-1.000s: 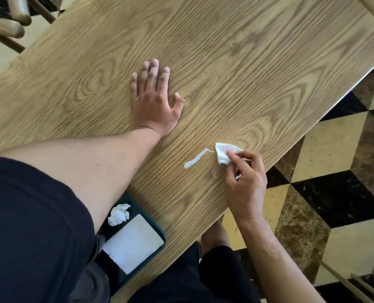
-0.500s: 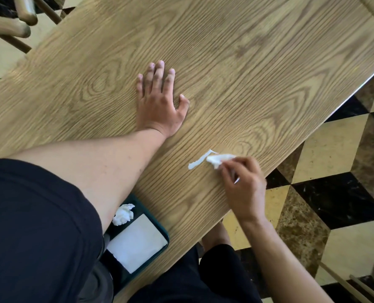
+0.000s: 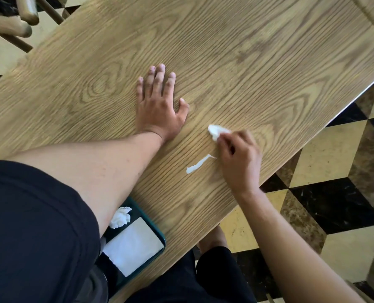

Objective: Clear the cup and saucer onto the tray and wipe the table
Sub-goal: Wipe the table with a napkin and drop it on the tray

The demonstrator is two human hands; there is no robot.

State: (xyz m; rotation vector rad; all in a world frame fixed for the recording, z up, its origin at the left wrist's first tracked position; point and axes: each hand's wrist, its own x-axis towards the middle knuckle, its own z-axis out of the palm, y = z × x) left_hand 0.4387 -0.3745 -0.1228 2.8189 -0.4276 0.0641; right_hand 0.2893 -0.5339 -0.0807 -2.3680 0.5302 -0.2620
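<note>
My left hand (image 3: 158,106) lies flat on the wooden table (image 3: 236,51), palm down, fingers spread a little, holding nothing. My right hand (image 3: 238,158) pinches a crumpled white tissue (image 3: 216,130) against the tabletop near the right edge. A thin white torn strip of tissue (image 3: 198,165) lies loose on the wood just left of that hand. The dark green tray (image 3: 159,237) sits at the near edge, mostly hidden by my left arm; a flat white napkin (image 3: 133,246) and a crumpled white tissue ball (image 3: 120,217) lie in it. No cup or saucer is in view.
Wooden chair rails (image 3: 9,27) stand past the table's far left corner. The floor to the right has black, cream and brown diamond tiles (image 3: 334,193). My dark-clothed legs (image 3: 203,276) are below the table's near edge.
My right hand has slid the tissue away from me across the table, leaving the torn strip behind. My left hand has stayed flat on the table.
</note>
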